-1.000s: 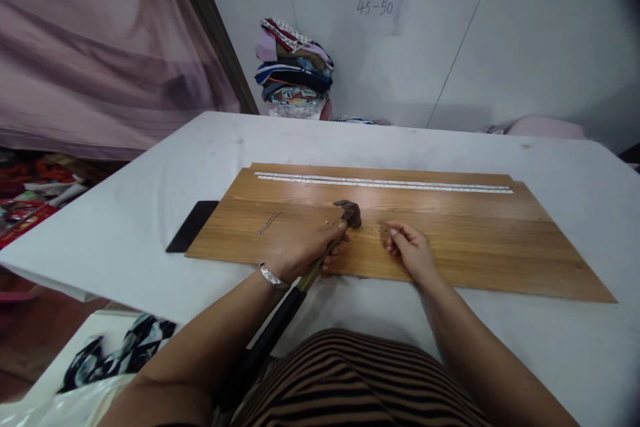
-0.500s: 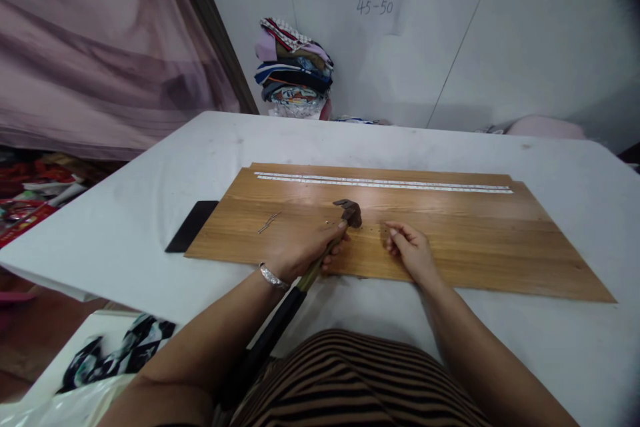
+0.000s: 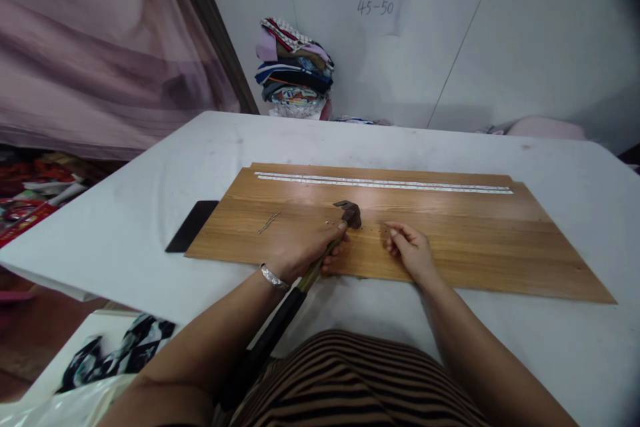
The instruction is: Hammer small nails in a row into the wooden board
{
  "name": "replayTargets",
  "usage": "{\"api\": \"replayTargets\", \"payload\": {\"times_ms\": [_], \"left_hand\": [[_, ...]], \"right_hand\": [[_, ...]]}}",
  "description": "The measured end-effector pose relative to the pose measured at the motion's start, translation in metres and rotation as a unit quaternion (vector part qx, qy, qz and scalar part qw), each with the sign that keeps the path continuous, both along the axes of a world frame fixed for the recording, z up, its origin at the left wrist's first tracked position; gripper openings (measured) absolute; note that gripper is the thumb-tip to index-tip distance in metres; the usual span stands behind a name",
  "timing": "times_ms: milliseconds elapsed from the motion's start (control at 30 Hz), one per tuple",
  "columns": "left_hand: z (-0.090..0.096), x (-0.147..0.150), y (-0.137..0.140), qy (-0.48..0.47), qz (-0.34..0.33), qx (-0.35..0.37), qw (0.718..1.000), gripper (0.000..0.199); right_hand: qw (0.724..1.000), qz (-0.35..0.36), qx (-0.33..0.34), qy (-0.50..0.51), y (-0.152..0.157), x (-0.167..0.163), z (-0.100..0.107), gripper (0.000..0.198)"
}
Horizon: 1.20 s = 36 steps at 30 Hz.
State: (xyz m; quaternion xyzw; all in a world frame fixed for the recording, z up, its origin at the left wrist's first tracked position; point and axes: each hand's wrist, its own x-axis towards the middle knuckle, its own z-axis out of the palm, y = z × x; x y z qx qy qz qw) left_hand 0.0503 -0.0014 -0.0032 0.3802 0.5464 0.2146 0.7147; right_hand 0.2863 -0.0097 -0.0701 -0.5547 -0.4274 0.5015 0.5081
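My left hand (image 3: 313, 247) is closed around the neck of a claw hammer (image 3: 283, 312), just below its rusty head. The head hangs over a wooden board (image 3: 475, 240), and the black grip slants back toward my body. My right hand (image 3: 410, 247) rests at the board with thumb and forefinger pinched together; whatever is between them is too small to make out. Between the hands runs a row of small dark dots (image 3: 379, 230), nails or holes, I cannot tell which. A few loose nails (image 3: 269, 222) lie on the board left of the hammer.
Two white measuring strips (image 3: 385, 183) run along the board's far side. A black flat piece (image 3: 193, 227) sticks out at its left. All rests on a white table (image 3: 150, 180). Behind it are folded clothes (image 3: 295, 70) by the wall; a pink curtain (image 3: 100, 47) hangs left.
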Motion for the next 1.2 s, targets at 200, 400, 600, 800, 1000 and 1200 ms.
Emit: {"api": "replayTargets", "payload": {"times_ms": [200, 400, 600, 800, 1000, 1200], "left_hand": [[0.0015, -0.0006, -0.0007, 0.000, 0.000, 0.003, 1.000, 0.050], [0.0028, 0.0000, 0.0000, 0.006, 0.004, -0.004, 1.000, 0.052], [0.0022, -0.0014, 0.0005, 0.001, 0.001, 0.008, 1.000, 0.054], [0.0047, 0.0011, 0.0004, 0.004, 0.005, 0.005, 1.000, 0.049], [0.0047, 0.0009, 0.0008, 0.018, 0.001, -0.002, 1.000, 0.049], [-0.0006, -0.0009, 0.0018, 0.016, 0.003, -0.003, 1.000, 0.049]], "right_hand": [[1.000, -0.003, 0.008, 0.007, 0.0000, -0.0018, 0.0010, 0.041], [1.000, -0.008, 0.000, 0.013, -0.0001, -0.0021, 0.0030, 0.041], [1.000, -0.003, -0.002, 0.019, 0.0000, -0.0007, -0.0003, 0.043], [1.000, -0.004, 0.002, 0.018, 0.0003, -0.0003, -0.0027, 0.042], [1.000, -0.001, 0.003, 0.011, 0.0002, -0.0008, -0.0008, 0.043], [1.000, -0.001, 0.008, 0.010, 0.0006, -0.0006, -0.0028, 0.042]]}}
